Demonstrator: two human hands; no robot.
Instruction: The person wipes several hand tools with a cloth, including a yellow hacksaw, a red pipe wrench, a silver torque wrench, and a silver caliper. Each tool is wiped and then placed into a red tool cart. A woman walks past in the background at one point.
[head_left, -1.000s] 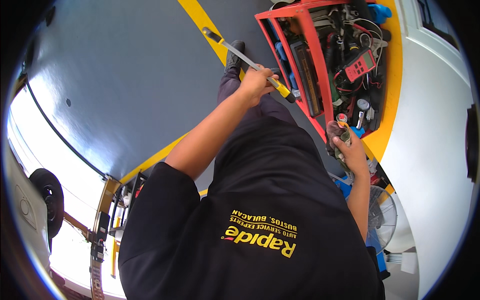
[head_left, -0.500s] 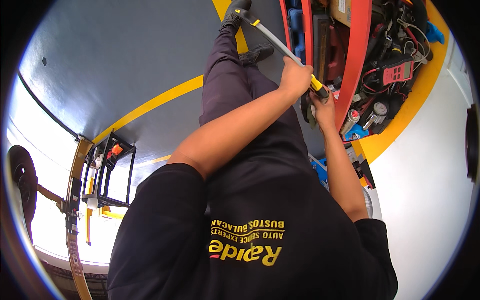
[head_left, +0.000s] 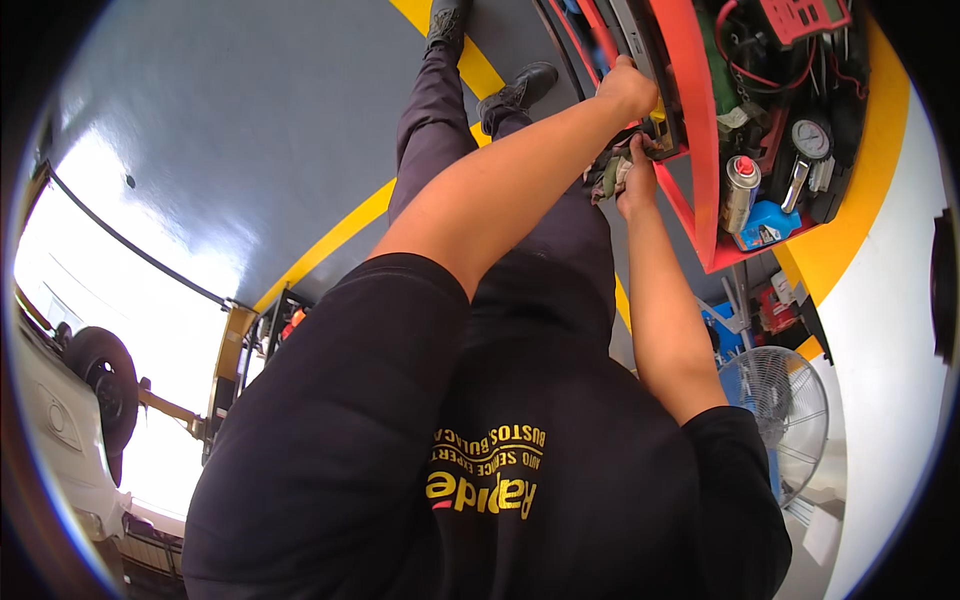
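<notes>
My left hand [head_left: 630,92] is closed at the edge of the red tool cart [head_left: 690,80], its fingers mostly turned away. What it grips is hidden; a small yellow part [head_left: 657,113] shows beside it, and a blurred red shape [head_left: 603,45] lies just beyond. Just below, my right hand [head_left: 638,188] is closed round a crumpled green and grey rag [head_left: 610,176], thumb pointing up toward the cart. A long grey and black piece [head_left: 635,35] runs along the cart's narrow slot past my left hand.
In the cart's right section are a spray can [head_left: 741,190], a round pressure gauge [head_left: 810,139], a blue bottle [head_left: 768,224] and a red multimeter [head_left: 803,15] with leads. A wire-caged fan [head_left: 775,410] stands at lower right. My boots [head_left: 520,88] are near a yellow floor line.
The long silver-barred tool with yellow and black ends no longer spans my two hands. My left hand has moved up and right to the cart; the rag at my right hand shows more.
</notes>
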